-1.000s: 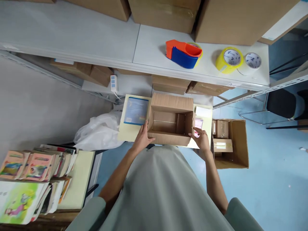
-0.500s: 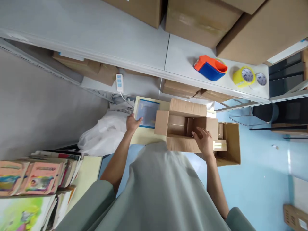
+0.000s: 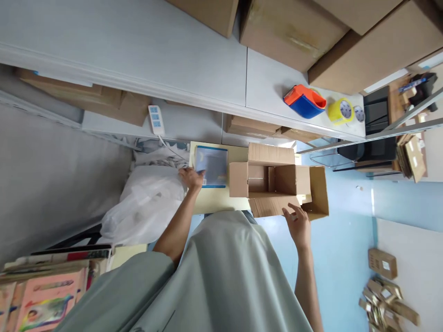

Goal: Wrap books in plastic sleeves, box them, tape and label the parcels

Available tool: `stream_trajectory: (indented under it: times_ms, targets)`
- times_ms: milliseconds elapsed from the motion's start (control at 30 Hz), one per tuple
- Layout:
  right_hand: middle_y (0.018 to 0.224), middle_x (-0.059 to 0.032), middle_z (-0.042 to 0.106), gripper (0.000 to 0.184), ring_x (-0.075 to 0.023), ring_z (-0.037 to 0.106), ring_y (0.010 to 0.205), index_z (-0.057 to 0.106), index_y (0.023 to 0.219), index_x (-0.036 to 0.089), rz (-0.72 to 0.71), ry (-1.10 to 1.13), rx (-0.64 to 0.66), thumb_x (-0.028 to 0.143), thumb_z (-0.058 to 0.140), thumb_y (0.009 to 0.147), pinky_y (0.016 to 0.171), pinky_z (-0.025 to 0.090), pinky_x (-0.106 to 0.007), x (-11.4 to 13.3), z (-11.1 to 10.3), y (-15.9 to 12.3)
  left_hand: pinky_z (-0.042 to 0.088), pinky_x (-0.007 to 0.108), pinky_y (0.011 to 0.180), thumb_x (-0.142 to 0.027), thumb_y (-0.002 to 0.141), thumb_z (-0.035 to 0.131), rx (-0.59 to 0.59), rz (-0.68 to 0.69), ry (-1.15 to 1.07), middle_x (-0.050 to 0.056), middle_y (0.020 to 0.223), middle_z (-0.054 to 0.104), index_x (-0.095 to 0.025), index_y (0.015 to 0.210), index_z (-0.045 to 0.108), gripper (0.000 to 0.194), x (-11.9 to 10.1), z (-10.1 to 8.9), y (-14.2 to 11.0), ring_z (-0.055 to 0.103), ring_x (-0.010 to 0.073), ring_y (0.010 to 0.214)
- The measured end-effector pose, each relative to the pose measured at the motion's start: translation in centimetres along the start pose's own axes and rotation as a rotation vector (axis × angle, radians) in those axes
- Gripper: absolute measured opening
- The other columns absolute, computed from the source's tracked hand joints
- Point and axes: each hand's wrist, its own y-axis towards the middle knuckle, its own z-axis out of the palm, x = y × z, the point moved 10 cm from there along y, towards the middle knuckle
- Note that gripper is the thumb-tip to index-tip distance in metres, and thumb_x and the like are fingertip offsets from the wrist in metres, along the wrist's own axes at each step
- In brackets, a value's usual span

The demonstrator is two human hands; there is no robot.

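Note:
An open cardboard box (image 3: 286,180) stands on a pale yellow table (image 3: 209,200) with its flaps folded outward. To its left lies a clear plastic sleeve (image 3: 212,163) with blue edges. My left hand (image 3: 192,177) rests at the table's left edge, its thumb by the sleeve's lower left side and its fingers stretched out, holding nothing. My right hand (image 3: 298,223) hovers by the right end of the box's front flap (image 3: 268,207), fingers spread and apart. Whether a fingertip touches the flap I cannot tell.
On the grey shelf (image 3: 194,60) are an orange and blue tape dispenser (image 3: 304,101), yellow tape rolls (image 3: 341,111) and large cartons (image 3: 290,34). A white plastic bag (image 3: 148,198) bulges at left, below a power strip (image 3: 156,121). Another open carton (image 3: 320,193) is at right.
My right hand has moved from over the box's right inner edge down to the front flap's outer side. My left hand stays beside the sleeve. The view has shifted, showing more at the right.

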Motion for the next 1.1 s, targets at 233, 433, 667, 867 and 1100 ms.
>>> stream_trajectory:
  times_ms: [233, 433, 667, 867, 1100]
  targets:
    - [0.112, -0.0178, 0.083, 0.086, -0.0307, 0.074, 0.089, 0.085, 0.120, 0.019, 0.065, 0.052, -0.012, 0.095, 0.055, 0.094, 0.086, 0.061, -0.046, 0.3, -0.8, -0.8, 0.047, 0.053, 0.122, -0.038, 0.091, 0.082, -0.061, -0.107, 0.240, 0.032, 0.145, 0.066, -0.005, 0.135, 0.064, 0.057, -0.4, -0.5, 0.0, 0.061, 0.0453, 0.143]
    - [0.116, -0.0180, 0.084, 0.083, -0.0315, 0.076, 0.092, 0.086, 0.117, 0.021, 0.033, 0.111, -0.022, 0.094, 0.056, 0.094, 0.079, 0.062, -0.044, 0.7, -2.0, 1.6, 0.057, 0.049, 0.104, -0.039, 0.091, 0.082, 0.008, -0.098, 0.282, 0.027, 0.124, 0.079, -0.013, 0.121, 0.071, 0.041, -1.2, -1.5, 0.7, 0.075, 0.0433, 0.122]
    - [0.116, -0.0162, 0.086, 0.072, -0.0313, 0.079, 0.092, 0.084, 0.116, 0.021, -0.074, 0.161, 0.066, 0.086, 0.055, 0.100, 0.078, 0.064, -0.045, -1.3, -0.5, 5.1, 0.056, 0.041, 0.099, -0.039, 0.098, 0.070, -0.044, 0.011, 0.358, 0.018, 0.116, 0.082, -0.020, 0.112, 0.074, 0.024, -5.5, -4.0, -2.5, 0.076, 0.0366, 0.118]
    - [0.113, -0.0171, 0.085, 0.069, -0.0354, 0.078, 0.100, 0.083, 0.120, 0.021, -0.234, 0.223, 0.088, 0.081, 0.051, 0.106, 0.084, 0.066, -0.051, -3.8, 0.5, 8.8, 0.056, 0.044, 0.092, -0.039, 0.096, 0.071, -0.252, 0.165, 0.576, 0.017, 0.113, 0.082, -0.022, 0.108, 0.076, 0.021, -12.8, -11.8, -8.4, 0.077, 0.0400, 0.107]
    - [0.122, -0.0172, 0.083, 0.056, -0.0366, 0.078, 0.102, 0.081, 0.130, 0.021, -0.347, 0.268, 0.129, 0.065, 0.052, 0.113, 0.091, 0.066, -0.055, -6.6, 0.6, 12.1, 0.044, 0.035, 0.074, -0.051, 0.089, 0.075, -0.484, 0.461, 0.628, 0.005, 0.083, 0.071, -0.024, 0.088, 0.069, 0.027, -24.7, -20.2, -19.5, 0.065, 0.0268, 0.077]
